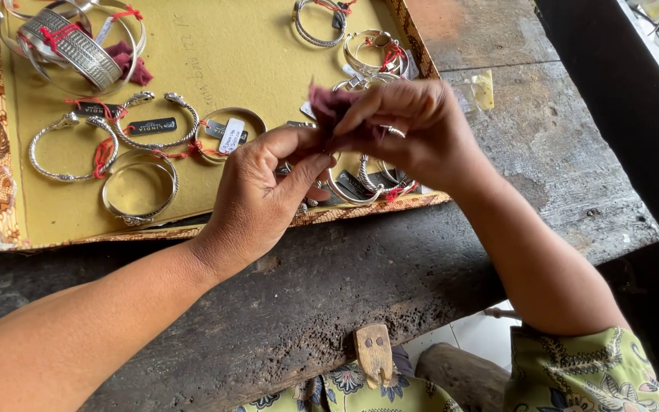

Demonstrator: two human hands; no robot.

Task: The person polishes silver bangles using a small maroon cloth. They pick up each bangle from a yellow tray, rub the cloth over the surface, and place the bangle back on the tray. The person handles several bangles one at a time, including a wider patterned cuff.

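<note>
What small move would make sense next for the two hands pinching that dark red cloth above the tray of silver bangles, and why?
Probably a short rub. The left hand and right hand pinch the dark red cloth together around something small, mostly hidden, above the yellow-lined tray of silver bangles.

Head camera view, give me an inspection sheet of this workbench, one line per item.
Surface: dark, worn wooden workbench, cracked and stained, with a small wooden peg at its near edge.
Job's things: maroon cloth pinched around a silver bracelet, which is mostly hidden.
Clutter: yellow-lined tray with patterned rim, holding many silver bangles with red ties and small tags; wide engraved cuff at top left; a second maroon cloth beside it.
Hands: left hand and right hand both gripping the cloth and bracelet above the tray's near edge.
Cables: nothing seen.
Surroundings: green floral clothing, pale floor below, eyeglasses at top right.
</note>
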